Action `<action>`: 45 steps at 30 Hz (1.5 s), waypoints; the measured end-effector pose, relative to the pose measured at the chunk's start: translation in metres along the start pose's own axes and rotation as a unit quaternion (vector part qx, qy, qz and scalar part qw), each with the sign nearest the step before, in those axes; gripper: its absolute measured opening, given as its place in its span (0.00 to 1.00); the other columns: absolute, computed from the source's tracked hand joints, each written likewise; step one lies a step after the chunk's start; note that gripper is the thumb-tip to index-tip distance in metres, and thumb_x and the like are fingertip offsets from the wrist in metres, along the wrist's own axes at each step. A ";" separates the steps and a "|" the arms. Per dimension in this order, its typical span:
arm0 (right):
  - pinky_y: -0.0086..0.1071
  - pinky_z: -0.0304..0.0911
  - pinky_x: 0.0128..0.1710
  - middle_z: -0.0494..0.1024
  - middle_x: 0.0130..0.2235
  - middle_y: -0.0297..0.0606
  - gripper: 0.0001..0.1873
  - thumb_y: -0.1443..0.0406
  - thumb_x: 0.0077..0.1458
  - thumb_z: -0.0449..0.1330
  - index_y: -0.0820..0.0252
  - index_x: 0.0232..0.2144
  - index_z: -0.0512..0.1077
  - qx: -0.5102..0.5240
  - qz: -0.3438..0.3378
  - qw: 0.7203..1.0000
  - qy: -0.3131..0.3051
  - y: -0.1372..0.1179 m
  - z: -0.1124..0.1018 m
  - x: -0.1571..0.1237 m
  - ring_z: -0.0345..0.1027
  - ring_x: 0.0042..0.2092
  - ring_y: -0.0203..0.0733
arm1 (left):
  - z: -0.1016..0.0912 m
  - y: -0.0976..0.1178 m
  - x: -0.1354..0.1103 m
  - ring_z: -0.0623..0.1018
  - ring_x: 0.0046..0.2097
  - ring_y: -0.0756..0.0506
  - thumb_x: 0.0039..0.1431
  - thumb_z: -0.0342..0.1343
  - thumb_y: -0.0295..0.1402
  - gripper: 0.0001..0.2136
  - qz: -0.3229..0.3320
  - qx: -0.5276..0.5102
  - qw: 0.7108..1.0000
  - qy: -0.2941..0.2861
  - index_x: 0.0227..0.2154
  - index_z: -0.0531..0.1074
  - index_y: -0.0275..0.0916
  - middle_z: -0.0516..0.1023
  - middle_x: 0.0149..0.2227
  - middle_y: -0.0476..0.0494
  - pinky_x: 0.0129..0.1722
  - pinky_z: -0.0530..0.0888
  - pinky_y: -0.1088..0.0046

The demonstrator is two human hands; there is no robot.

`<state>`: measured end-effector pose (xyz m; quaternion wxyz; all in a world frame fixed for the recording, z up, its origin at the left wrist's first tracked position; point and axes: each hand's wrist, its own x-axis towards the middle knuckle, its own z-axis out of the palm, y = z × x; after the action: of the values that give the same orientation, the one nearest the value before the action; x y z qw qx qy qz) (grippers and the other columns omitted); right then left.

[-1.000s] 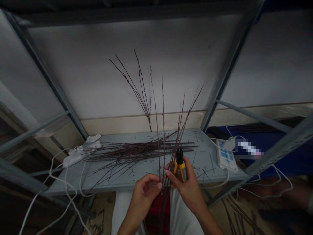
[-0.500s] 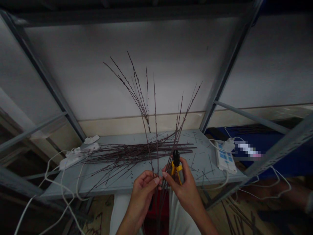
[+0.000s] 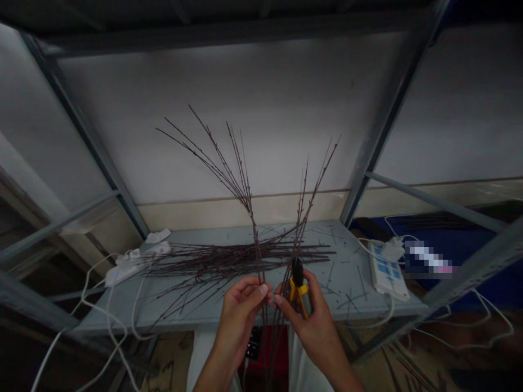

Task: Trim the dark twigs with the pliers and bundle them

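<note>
Steeply, the held twigs (image 3: 304,220) point upward, splayed.

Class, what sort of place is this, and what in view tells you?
Probably a small workshop: a heap of thin dark twigs lies on a grey shelf, a power strip sits near its right end, and the right hand holds yellow-handled pliers.

The twigs (image 3: 303,224) you hold look like matt, rough wood — knobbly with small buds. Your cutters (image 3: 303,294) have smooth, plastic-looking yellow grips. Before you, the shelf (image 3: 204,317) looks like smooth painted metal, the power strip (image 3: 390,275) smooth white plastic — and your trousers (image 3: 201,354) soft, matt cloth.
</note>
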<state>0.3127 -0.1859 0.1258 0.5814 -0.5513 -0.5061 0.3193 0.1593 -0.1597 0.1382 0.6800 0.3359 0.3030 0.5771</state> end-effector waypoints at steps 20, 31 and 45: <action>0.42 0.73 0.46 0.81 0.40 0.37 0.36 0.48 0.50 0.66 0.53 0.57 0.62 0.054 0.018 0.998 0.024 0.003 0.008 0.000 0.78 0.40 0.50 | 0.009 0.010 0.026 0.83 0.44 0.38 0.48 0.72 0.33 0.15 0.033 0.035 0.999 0.025 0.27 0.68 0.38 0.83 0.43 0.36 0.37 0.80 0.64; 0.40 0.74 0.43 0.82 0.38 0.37 0.36 0.46 0.48 0.67 0.53 0.55 0.65 0.042 0.010 0.997 0.068 0.016 0.012 0.004 0.78 0.40 0.51 | 0.032 0.023 0.043 0.84 0.41 0.38 0.45 0.73 0.32 0.18 0.085 0.031 0.995 0.049 0.25 0.64 0.39 0.84 0.41 0.36 0.38 0.79 0.64; 0.39 0.70 0.49 0.82 0.41 0.38 0.37 0.46 0.52 0.64 0.52 0.58 0.59 0.044 0.025 0.998 0.022 0.015 0.003 0.005 0.77 0.44 0.49 | 0.040 0.023 0.043 0.83 0.40 0.41 0.50 0.70 0.33 0.16 0.099 0.055 0.993 0.032 0.26 0.64 0.38 0.80 0.51 0.35 0.36 0.79 0.67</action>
<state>0.3145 -0.1771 0.1120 0.6082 -0.5442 -0.4648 0.3434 0.1846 -0.1187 0.1789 0.5898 0.3821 0.3212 0.6348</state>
